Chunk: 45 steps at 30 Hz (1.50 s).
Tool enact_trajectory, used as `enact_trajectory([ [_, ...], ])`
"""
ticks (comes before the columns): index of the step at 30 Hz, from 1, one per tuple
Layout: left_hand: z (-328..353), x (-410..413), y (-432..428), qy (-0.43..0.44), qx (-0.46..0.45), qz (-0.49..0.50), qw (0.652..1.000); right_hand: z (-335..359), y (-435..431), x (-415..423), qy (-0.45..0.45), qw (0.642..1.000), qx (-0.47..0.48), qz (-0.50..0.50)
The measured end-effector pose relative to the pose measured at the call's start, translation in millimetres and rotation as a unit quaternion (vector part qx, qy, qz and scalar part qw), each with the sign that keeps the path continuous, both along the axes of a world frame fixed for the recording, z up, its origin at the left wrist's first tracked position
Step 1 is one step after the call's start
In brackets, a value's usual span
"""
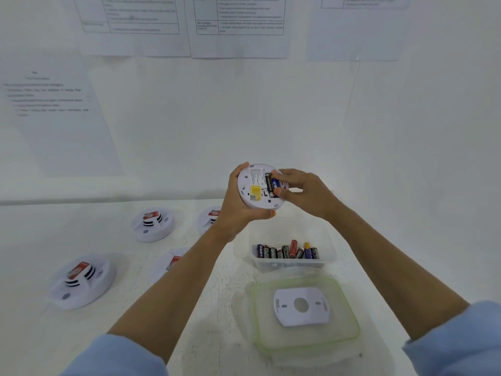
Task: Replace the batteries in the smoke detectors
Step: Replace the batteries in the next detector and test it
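Grips the smoke detector (256, 185) by its rim in the left hand (238, 210), raised over the table (217, 308), back upward; pinches a blue battery (275, 183) at the bay with the right hand (303, 191). Best to match polarity, seat the spring end first — then press flat. Below: battery tub (290, 263), other detectors (153, 223); printed sheets (238, 25) on the wall (244, 118).

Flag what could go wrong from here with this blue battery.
The left hand alone holds the round white smoke detector in the air; pressure from the right hand could make it slip.
The blue battery sits beside a black battery; polarity marks are unreadable, so it may be reversed.
The clear plastic tub holds mixed batteries; used ones could be picked.
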<state>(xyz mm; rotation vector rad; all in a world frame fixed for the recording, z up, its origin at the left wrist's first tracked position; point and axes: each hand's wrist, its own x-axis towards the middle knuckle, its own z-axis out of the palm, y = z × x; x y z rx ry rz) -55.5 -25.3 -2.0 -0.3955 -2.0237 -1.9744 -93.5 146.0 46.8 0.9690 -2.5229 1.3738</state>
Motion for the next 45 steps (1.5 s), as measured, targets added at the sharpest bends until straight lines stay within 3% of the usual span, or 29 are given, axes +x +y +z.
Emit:
enact_trajectory([
  [9, -3, 30, 1, -0.005, -0.031, -0.011, 0.999, -7, 6, 30, -0.105, 0.991, -0.085, 0.022],
  [17, -17, 74, 10, -0.024, -0.045, 0.004, 0.999, -25, 19, 63, -0.131, 0.989, -0.056, 0.043],
  [22, -25, 99, 14, -0.045, -0.051, 0.03, 0.997, -40, 43, 85, -0.132, 0.99, -0.05, -0.007],
  [25, -27, 114, 16, -0.053, -0.053, 0.034, 0.997, -49, 62, 101, -0.132, 0.989, 0.066, 0.003],
  [28, -28, 124, 19, -0.054, -0.059, 0.035, 0.996, -58, 64, 116, -0.139, 0.954, 0.262, 0.044],
  [31, -27, 131, 21, -0.052, -0.061, 0.032, 0.996, -65, 56, 121, -0.106, 0.923, 0.365, 0.064],
  [37, -26, 137, 24, -0.058, -0.066, 0.033, 0.996, -64, 47, 113, -0.105, 0.896, 0.425, 0.072],
  [45, -21, 135, 18, -0.058, -0.056, 0.053, 0.995, -51, 41, 118, -0.071, 0.894, 0.437, 0.073],
])
